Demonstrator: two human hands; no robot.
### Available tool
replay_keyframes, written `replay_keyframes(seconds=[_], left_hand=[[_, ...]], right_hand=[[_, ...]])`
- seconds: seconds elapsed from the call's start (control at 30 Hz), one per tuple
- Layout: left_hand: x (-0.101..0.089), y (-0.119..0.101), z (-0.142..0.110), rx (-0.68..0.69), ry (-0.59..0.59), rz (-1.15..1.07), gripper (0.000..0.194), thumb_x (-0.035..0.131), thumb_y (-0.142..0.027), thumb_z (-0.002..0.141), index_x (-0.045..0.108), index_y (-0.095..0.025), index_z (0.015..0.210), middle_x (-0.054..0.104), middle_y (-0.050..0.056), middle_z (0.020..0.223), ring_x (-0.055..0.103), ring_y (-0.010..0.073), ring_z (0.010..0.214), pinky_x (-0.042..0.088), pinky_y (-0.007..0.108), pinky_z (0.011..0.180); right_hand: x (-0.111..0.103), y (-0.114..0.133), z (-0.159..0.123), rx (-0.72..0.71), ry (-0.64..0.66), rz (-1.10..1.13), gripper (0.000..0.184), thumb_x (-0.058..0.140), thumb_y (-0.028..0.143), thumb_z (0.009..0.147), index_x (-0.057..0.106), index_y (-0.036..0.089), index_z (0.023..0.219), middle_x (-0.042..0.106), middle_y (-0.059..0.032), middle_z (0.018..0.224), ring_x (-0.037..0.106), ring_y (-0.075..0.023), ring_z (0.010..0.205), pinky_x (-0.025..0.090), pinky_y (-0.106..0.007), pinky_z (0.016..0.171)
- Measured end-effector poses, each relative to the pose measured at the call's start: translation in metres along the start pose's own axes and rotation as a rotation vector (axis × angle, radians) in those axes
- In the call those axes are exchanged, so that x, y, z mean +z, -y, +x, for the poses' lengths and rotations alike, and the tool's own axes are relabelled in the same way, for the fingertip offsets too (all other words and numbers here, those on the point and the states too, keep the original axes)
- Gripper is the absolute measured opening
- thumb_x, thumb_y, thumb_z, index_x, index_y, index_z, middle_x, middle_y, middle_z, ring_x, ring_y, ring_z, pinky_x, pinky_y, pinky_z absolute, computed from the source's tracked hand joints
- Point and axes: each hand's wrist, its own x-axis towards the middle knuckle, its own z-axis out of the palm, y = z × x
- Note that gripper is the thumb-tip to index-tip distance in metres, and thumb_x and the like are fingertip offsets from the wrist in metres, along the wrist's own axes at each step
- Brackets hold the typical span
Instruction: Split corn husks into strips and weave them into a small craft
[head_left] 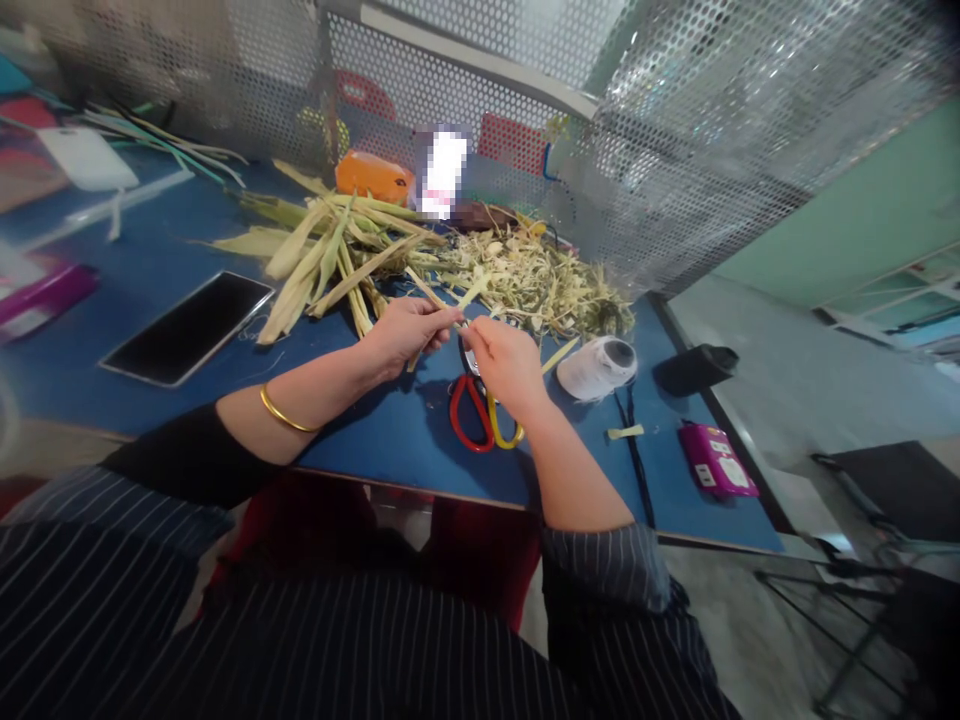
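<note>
Above the table's front half, my left hand (411,330) pinches a narrow strip of dried corn husk (426,288) between thumb and fingers. My right hand (506,365) is closed right beside it, fingertips meeting the left ones at the strip's near end. A pale green husk piece (474,290) sticks up just behind the fingers. Scissors (472,412) with one red and one yellow handle lie on the table below my right hand, which partly hides them. Farther back lie a bundle of long husks (315,250) and a heap of shredded husk (525,275).
On the blue table (375,430), a white thread spool (598,368), a black roll (697,370) and a purple packet (718,460) stand right. A dark-screened phone (187,328) lies left. Behind are an orange packet (373,178), a blurred-out upright phone-like object (444,172) and a perforated metal screen (465,95).
</note>
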Motion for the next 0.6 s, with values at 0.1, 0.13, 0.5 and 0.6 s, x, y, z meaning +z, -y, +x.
replay_keyframes(seconds=[0.1, 0.13, 0.5, 0.6], left_hand=[[-0.003, -0.002, 0.001, -0.034, 0.013, -0.123, 0.018, 0.076, -0.027, 0.072, 0.07, -0.012, 0.079, 0.069, 0.004, 0.071, 0.061, 0.0088, 0.06, 0.047, 0.018, 0.055], [-0.003, -0.004, 0.001, -0.03, 0.009, -0.17, 0.017, 0.075, -0.024, 0.072, 0.07, -0.012, 0.082, 0.071, 0.006, 0.076, 0.064, 0.0105, 0.067, 0.05, 0.02, 0.061], [0.007, -0.009, -0.006, 0.043, 0.006, -0.257, 0.017, 0.074, -0.014, 0.07, 0.069, -0.01, 0.087, 0.073, 0.008, 0.081, 0.067, 0.0142, 0.069, 0.051, 0.023, 0.059], [0.007, -0.005, -0.005, 0.071, 0.026, -0.265, 0.012, 0.075, -0.015, 0.069, 0.069, -0.008, 0.077, 0.072, 0.008, 0.075, 0.065, 0.0137, 0.066, 0.052, 0.025, 0.061]], right_hand=[[-0.004, -0.004, -0.001, 0.033, -0.239, -0.122, 0.025, 0.047, 0.036, 0.093, 0.066, 0.02, 0.089, 0.064, -0.0078, 0.089, 0.056, -0.0211, 0.083, 0.037, -0.033, 0.074], [-0.005, -0.003, -0.002, 0.025, -0.335, -0.149, 0.025, 0.048, 0.036, 0.092, 0.067, 0.02, 0.094, 0.064, -0.0092, 0.096, 0.056, -0.0225, 0.09, 0.038, -0.035, 0.079], [0.021, 0.014, -0.003, 0.109, 0.01, 0.285, 0.032, 0.044, 0.039, 0.094, 0.056, 0.021, 0.07, 0.06, -0.0022, 0.069, 0.054, -0.0155, 0.066, 0.037, -0.027, 0.064], [0.018, 0.019, -0.004, 0.07, -0.003, 0.3, 0.033, 0.041, 0.032, 0.094, 0.047, 0.021, 0.064, 0.055, -0.0011, 0.065, 0.052, -0.0151, 0.065, 0.036, -0.027, 0.065]])
